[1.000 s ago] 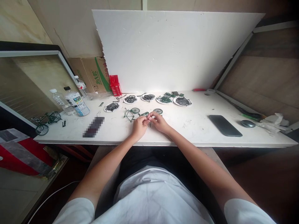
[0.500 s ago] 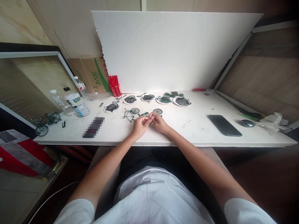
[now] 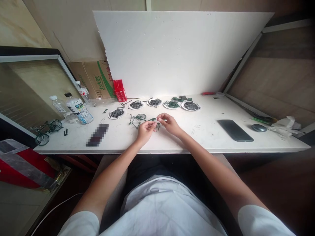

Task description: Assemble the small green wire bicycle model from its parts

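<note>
My left hand [image 3: 146, 131] is closed in a pinch over the table. What its fingertips hold is too small to make out. Just to the right, my right hand [image 3: 170, 124] is curved, thumb and forefinger slightly apart, with nothing clearly visible between them. A thin dark green part [image 3: 158, 126] shows between the hands; whether it is held or lying there is unclear. Beyond my left hand lie a green miniature bicycle frame [image 3: 135, 122], a small spoked wheel [image 3: 141, 116] and a flat green piece [image 3: 152, 119].
Plates of small parts, such as the green-parts plate [image 3: 171, 105] and the wheel plate [image 3: 190, 106], line the back. An assembled miniature bicycle [image 3: 49, 129] and bottles [image 3: 80, 109] stand left. A black phone [image 3: 235, 130] and a mouse [image 3: 259, 127] lie right.
My right hand has drawn slightly away from the left, and its fingertips have parted. The wheel seen beyond the right hand before is now out of sight. The view has shifted slightly.
</note>
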`<action>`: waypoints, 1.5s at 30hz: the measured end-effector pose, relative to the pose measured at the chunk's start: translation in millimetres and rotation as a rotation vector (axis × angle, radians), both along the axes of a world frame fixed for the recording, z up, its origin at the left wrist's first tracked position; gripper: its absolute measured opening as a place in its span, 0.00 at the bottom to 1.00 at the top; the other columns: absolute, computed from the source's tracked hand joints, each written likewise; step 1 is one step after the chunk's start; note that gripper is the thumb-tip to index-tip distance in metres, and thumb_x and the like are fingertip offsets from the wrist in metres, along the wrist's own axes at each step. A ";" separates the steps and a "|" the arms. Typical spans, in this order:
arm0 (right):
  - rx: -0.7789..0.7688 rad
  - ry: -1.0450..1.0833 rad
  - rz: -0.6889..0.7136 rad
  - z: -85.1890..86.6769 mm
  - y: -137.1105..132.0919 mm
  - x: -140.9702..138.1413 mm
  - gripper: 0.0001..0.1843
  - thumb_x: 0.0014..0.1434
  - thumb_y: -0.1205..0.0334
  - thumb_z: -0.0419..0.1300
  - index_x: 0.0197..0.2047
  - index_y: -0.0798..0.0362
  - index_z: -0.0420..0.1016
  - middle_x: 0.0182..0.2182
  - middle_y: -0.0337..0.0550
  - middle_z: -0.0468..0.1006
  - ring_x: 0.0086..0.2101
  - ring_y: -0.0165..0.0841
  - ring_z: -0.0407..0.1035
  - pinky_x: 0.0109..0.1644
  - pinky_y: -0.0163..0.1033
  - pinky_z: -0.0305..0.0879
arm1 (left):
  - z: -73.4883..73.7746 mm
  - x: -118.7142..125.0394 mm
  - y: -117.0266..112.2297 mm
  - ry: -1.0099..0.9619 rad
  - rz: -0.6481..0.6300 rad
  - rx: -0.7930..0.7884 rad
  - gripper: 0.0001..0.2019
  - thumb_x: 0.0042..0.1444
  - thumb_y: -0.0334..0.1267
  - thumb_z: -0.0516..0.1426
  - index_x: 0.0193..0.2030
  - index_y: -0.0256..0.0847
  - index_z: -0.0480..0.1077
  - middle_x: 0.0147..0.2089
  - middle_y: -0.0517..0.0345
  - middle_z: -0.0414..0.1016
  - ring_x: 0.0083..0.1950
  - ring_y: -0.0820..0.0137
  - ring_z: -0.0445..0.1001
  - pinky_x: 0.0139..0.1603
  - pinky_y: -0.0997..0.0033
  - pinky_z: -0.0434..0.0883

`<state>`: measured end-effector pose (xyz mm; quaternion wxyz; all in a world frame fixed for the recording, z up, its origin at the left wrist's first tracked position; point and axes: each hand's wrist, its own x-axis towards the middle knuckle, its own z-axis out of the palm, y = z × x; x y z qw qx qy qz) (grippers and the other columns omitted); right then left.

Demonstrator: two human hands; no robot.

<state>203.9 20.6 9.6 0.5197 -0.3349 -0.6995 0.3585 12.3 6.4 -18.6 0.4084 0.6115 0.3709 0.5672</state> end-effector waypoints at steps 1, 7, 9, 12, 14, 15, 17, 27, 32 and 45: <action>0.001 -0.011 -0.035 2.2 3.2 5.9 0.24 0.66 0.36 0.66 0.47 0.49 0.77 0.44 0.47 0.80 0.42 0.39 0.74 0.44 0.44 0.71 | 0.8 0.1 -0.2 0.002 0.009 -0.003 0.23 0.59 0.58 0.69 0.45 0.37 0.81 0.36 0.51 0.84 0.30 0.69 0.81 0.32 0.70 0.73; 0.039 -0.217 -0.237 5.5 23.7 44.5 0.20 0.69 0.42 0.64 0.45 0.51 0.81 0.45 0.53 0.83 0.45 0.45 0.75 0.48 0.50 0.74 | 2.0 1.0 0.5 -0.009 0.078 -0.021 0.22 0.57 0.57 0.70 0.43 0.38 0.80 0.36 0.52 0.83 0.30 0.69 0.80 0.32 0.71 0.74; 0.127 -0.397 -0.342 1.0 26.1 49.8 0.15 0.70 0.49 0.63 0.44 0.52 0.84 0.45 0.54 0.83 0.48 0.49 0.74 0.54 0.54 0.72 | 1.0 0.8 1.2 -0.002 0.090 -0.017 0.21 0.58 0.56 0.69 0.42 0.38 0.80 0.36 0.53 0.83 0.30 0.69 0.80 0.32 0.71 0.74; 0.171 -0.660 -0.466 -7.6 24.9 48.9 0.11 0.68 0.57 0.64 0.43 0.52 0.87 0.48 0.57 0.81 0.52 0.54 0.70 0.55 0.57 0.69 | -1.0 0.0 1.6 0.030 0.093 0.005 0.19 0.60 0.54 0.68 0.43 0.38 0.80 0.37 0.53 0.83 0.32 0.69 0.80 0.33 0.71 0.75; 0.156 -0.761 -0.510 -12.5 23.2 45.8 0.10 0.68 0.58 0.65 0.43 0.52 0.88 0.49 0.58 0.81 0.52 0.56 0.69 0.52 0.57 0.69 | -2.4 -0.2 1.5 0.058 0.102 0.033 0.17 0.62 0.52 0.67 0.44 0.39 0.80 0.39 0.52 0.83 0.32 0.70 0.80 0.34 0.71 0.75; 0.148 -0.787 -0.524 -14.3 22.6 44.6 0.10 0.68 0.58 0.65 0.43 0.52 0.88 0.49 0.58 0.81 0.52 0.55 0.68 0.52 0.56 0.69 | -3.1 -0.2 1.5 0.074 0.110 0.049 0.16 0.62 0.52 0.67 0.44 0.39 0.81 0.40 0.51 0.84 0.33 0.70 0.80 0.34 0.71 0.75; 0.135 -0.803 -0.545 -16.5 22.1 43.6 0.10 0.67 0.58 0.66 0.43 0.52 0.88 0.48 0.57 0.81 0.52 0.54 0.68 0.51 0.55 0.69 | -4.5 0.3 1.6 0.109 0.124 0.083 0.14 0.63 0.50 0.67 0.43 0.40 0.81 0.42 0.50 0.84 0.33 0.70 0.79 0.34 0.71 0.75; 0.153 -0.780 -0.541 -16.1 18.7 41.7 0.11 0.67 0.58 0.66 0.48 0.51 0.89 0.47 0.56 0.80 0.52 0.52 0.68 0.54 0.52 0.69 | -8.2 1.1 1.6 0.184 0.126 0.151 0.11 0.64 0.47 0.66 0.43 0.41 0.83 0.44 0.50 0.84 0.34 0.71 0.78 0.33 0.72 0.74; 0.104 -0.791 -0.523 -20.7 21.1 41.3 0.12 0.67 0.58 0.66 0.48 0.51 0.89 0.49 0.57 0.80 0.54 0.54 0.66 0.55 0.53 0.68 | -3.7 1.4 -2.0 0.209 0.133 0.174 0.10 0.64 0.46 0.66 0.43 0.42 0.83 0.44 0.51 0.84 0.34 0.71 0.77 0.33 0.72 0.73; 0.195 -0.459 -0.484 -16.4 24.1 38.5 0.11 0.71 0.61 0.58 0.47 0.51 0.83 0.45 0.53 0.85 0.49 0.50 0.74 0.52 0.53 0.71 | -1.5 1.7 -4.6 0.219 0.137 0.191 0.13 0.65 0.49 0.65 0.44 0.41 0.83 0.46 0.48 0.84 0.35 0.70 0.79 0.33 0.70 0.75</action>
